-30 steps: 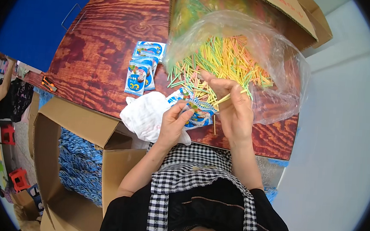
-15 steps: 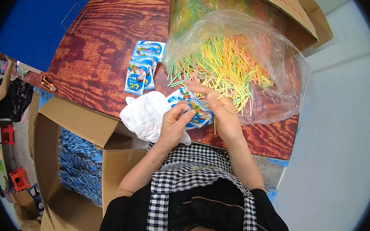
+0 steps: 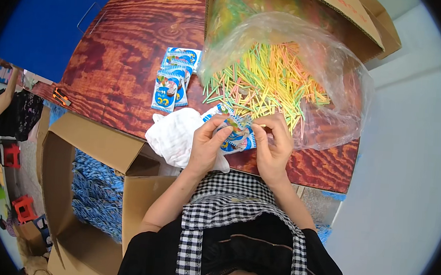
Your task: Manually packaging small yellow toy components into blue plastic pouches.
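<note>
Near the table's front edge, my left hand [image 3: 207,142] is closed, thumb and fingers pinching a small blue-and-white packet [image 3: 238,133] with a printed picture. At that packet's right edge, my right hand [image 3: 273,146] is closed in a pinch; whether a thin stick is also between its fingertips is hidden. More such packets appear to lie under the held one. Beyond my hands, thin yellow, green and pink sticks [image 3: 273,77] spill loosely from a clear plastic bag [image 3: 341,128]. Left of my left hand rests a crumpled white cloth [image 3: 172,136].
A small pile of the same packets [image 3: 168,85] lies farther left on the wood-grain table [image 3: 124,54]. An open carton [image 3: 341,15] stands at the back right. Lower left, another carton [image 3: 85,128] holds blue netted material [image 3: 96,195]. An orange cutter [image 3: 61,97] lies by the left edge.
My right hand has drawn back from over the sticks and closed its fingers at the packet's right edge. My left hand keeps its hold, almost unmoved.
</note>
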The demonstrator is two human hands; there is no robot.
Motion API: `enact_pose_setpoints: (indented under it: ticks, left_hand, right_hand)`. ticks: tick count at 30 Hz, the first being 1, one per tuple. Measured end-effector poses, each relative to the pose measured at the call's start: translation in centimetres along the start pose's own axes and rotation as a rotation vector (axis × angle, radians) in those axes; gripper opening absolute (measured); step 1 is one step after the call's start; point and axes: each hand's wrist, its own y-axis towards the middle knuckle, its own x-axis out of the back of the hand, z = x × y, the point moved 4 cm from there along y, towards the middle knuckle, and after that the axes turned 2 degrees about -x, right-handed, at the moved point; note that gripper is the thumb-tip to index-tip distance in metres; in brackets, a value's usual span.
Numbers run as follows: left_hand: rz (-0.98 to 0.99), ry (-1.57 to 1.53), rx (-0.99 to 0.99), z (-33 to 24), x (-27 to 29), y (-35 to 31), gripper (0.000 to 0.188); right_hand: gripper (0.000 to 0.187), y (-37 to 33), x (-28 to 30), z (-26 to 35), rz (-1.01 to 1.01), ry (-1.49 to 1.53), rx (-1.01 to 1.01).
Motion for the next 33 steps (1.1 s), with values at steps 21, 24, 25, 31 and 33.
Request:
enact_pose_setpoints:
  ticks: [21, 24, 25, 31, 33]
  left_hand:
    - [0.083, -0.134, 0.152, 1.7, -2.9, 0.7, 0.017]
    - [0.098, -0.187, 0.215, 2.2, -3.4, 0.7, 0.022]
    - [0.101, -0.171, 0.218, 2.3, -3.6, 0.7, 0.023]
    - [0.115, -0.239, 0.233, 2.8, -4.3, 0.7, 0.025]
    - [0.100, -0.298, 0.258, 2.9, -4.1, 0.8, 0.022]
  right_hand:
    - [0.006, 0.3, 2.1, -2.0, -0.209, 0.259, -0.015]
    - [0.017, -0.1, 2.9, -2.4, -0.418, 0.420, -0.014]
    - [0.016, 0.0, 3.3, -2.2, -0.401, 0.296, 0.065]
    - [0.013, -0.1, 2.9, -2.1, -0.286, 0.035, 0.158]
    - [0.012, -0.1, 2.8, -1.9, -0.159, -0.118, 0.170]
